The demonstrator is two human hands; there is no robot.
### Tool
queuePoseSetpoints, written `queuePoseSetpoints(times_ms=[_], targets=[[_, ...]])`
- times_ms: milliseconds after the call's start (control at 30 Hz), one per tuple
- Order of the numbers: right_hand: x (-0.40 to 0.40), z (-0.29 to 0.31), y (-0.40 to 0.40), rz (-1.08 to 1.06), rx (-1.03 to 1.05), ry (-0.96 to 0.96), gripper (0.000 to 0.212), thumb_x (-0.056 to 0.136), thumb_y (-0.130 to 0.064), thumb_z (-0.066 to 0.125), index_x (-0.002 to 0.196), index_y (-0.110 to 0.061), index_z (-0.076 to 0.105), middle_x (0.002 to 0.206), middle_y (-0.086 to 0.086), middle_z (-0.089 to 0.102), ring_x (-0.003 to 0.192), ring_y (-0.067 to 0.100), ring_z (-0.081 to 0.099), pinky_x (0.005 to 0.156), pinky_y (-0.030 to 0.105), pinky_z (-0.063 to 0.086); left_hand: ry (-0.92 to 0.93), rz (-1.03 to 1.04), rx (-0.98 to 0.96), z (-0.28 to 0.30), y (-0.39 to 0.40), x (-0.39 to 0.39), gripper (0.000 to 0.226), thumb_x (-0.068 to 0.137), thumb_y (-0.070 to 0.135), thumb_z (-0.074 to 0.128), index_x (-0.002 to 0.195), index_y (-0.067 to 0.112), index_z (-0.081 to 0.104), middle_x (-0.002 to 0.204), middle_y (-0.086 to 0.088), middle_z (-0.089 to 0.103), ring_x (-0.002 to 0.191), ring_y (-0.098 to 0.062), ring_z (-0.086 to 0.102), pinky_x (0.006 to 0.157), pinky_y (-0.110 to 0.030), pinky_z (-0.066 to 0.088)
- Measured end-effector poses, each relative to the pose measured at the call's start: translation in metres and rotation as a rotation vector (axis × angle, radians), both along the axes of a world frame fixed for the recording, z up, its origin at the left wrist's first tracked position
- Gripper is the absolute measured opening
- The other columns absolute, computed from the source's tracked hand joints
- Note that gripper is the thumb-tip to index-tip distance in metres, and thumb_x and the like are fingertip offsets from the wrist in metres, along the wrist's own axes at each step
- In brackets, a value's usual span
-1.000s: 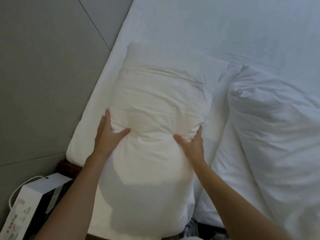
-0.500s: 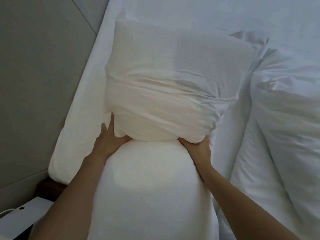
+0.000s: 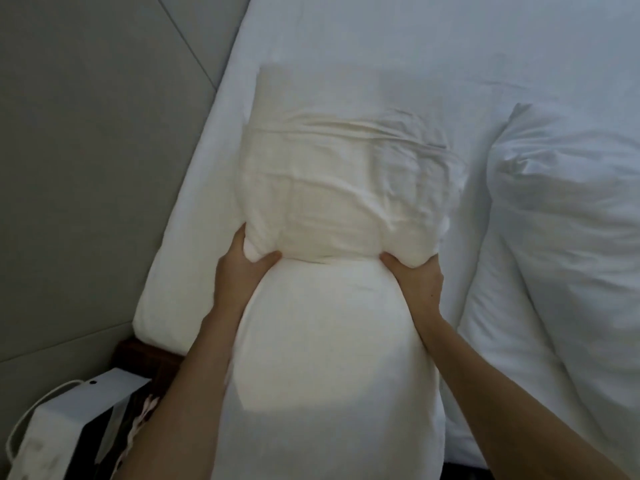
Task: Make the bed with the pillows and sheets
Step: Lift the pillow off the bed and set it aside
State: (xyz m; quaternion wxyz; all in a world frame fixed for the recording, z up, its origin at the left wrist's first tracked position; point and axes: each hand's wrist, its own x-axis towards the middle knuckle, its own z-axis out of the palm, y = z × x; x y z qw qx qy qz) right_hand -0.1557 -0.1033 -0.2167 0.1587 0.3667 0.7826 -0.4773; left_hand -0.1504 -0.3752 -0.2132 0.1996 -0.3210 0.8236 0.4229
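A white pillow stands on end at the near edge of the bed, partly inside a wrinkled white pillowcase. The case covers the far half; its bunched open edge sits across the pillow's middle. My left hand grips the left side of that edge, thumb on top. My right hand grips the right side the same way. Both forearms run along the bare near half of the pillow. A white fitted sheet covers the mattress underneath.
A second white pillow lies to the right on the bed. A grey padded wall runs along the left. A white paper bag with cord handles stands at the lower left beside the dark wooden bed frame.
The pillow and case, lifted higher half a second ago, have come back down. Both hands now hold the case's edge, which sits further along the pillow than a second ago.
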Motion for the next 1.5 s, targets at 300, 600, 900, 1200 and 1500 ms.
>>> queuePoseSetpoints(times_ms=[300,600,900,1200,1500], targets=[[0.039,0.16,0.061,-0.122,-0.057,0.288,0.079,0.069,-0.036,0.084,0.136,-0.018,0.046,0.117,-0.009,0.055,0.105,0.009,0.052,0.089,0.024,0.041,0.353,0.042,0.002,0.188,0.062,0.036,0.062,0.08,0.031,0.077,0.136,0.026,0.051,0.11,0.014,0.056,0.099,-0.009,0.055,0.077,-0.022,0.041],[0.115,0.297,0.212,-0.199,0.051,0.561,0.072,0.069,-0.038,0.083,0.13,-0.017,0.052,0.113,-0.007,0.06,0.102,0.012,0.056,0.089,0.026,0.046,0.56,-0.083,0.127,0.302,0.205,0.089,0.063,0.082,0.035,0.074,0.139,0.02,0.049,0.126,0.004,0.06,0.111,-0.015,0.056,0.095,-0.032,0.046],[0.326,0.358,0.423,-0.57,0.194,0.692,0.068,0.071,-0.035,0.083,0.129,-0.014,0.054,0.102,-0.01,0.056,0.094,0.01,0.054,0.078,0.017,0.042,0.686,-0.445,0.302,0.352,0.447,0.19,0.06,0.083,0.033,0.071,0.138,0.022,0.049,0.126,0.003,0.061,0.111,-0.016,0.058,0.096,-0.035,0.048],[0.529,0.373,0.595,-1.021,0.371,0.714,0.088,0.064,-0.049,0.08,0.137,-0.013,0.048,0.125,0.002,0.059,0.114,0.02,0.055,0.094,0.028,0.044,0.672,-0.79,0.469,0.365,0.697,0.309,0.06,0.082,0.04,0.072,0.135,0.021,0.051,0.124,0.0,0.063,0.111,-0.019,0.059,0.097,-0.038,0.048],[0.63,0.388,0.729,-1.263,0.463,0.854,0.05,0.07,-0.028,0.085,0.113,-0.022,0.06,0.108,-0.009,0.065,0.095,0.006,0.064,0.084,0.021,0.054,0.688,-1.039,0.58,0.388,0.891,0.373,0.052,0.083,0.039,0.071,0.13,0.022,0.054,0.114,0.009,0.061,0.107,-0.012,0.057,0.094,-0.028,0.044]])
